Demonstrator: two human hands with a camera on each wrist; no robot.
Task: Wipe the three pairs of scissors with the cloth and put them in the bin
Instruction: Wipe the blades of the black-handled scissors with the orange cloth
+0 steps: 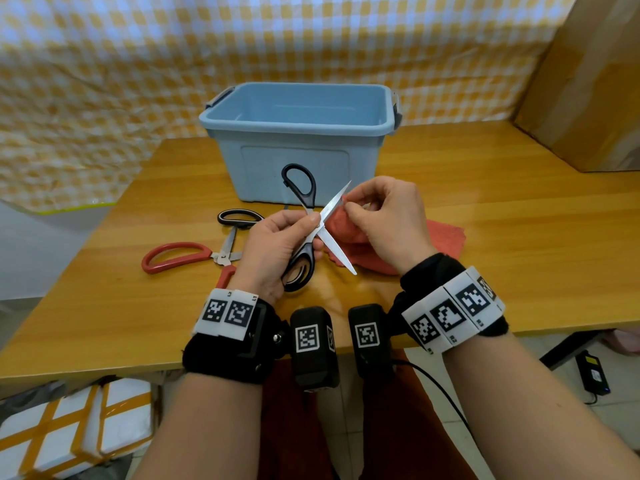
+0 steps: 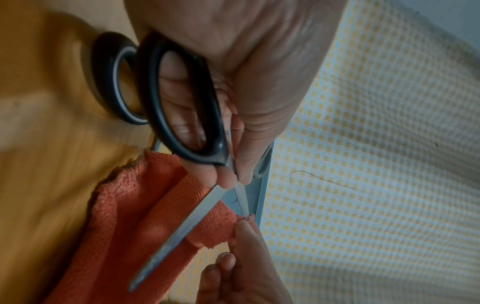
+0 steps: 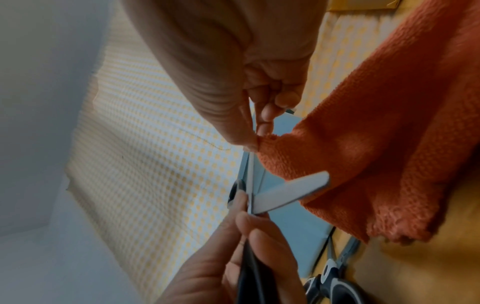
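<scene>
Left hand (image 1: 273, 251) grips black scissors (image 1: 304, 216); right hand (image 1: 388, 223) pinches cloth (image 1: 349, 230), hiding blade.

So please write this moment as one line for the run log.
left hand: holds open black scissors | right hand: pinches red cloth on upper blade | blue bin: empty

A yellow-and-white checked cloth (image 1: 138, 64) hangs behind the wooden tabletop (image 1: 485, 237). A cardboard box (image 1: 588, 98) stands right; pale tiles (image 1: 519, 393) below.

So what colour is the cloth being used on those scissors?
Orange-red. The cloth shows best in the right wrist view, pinched against a blade.
</scene>
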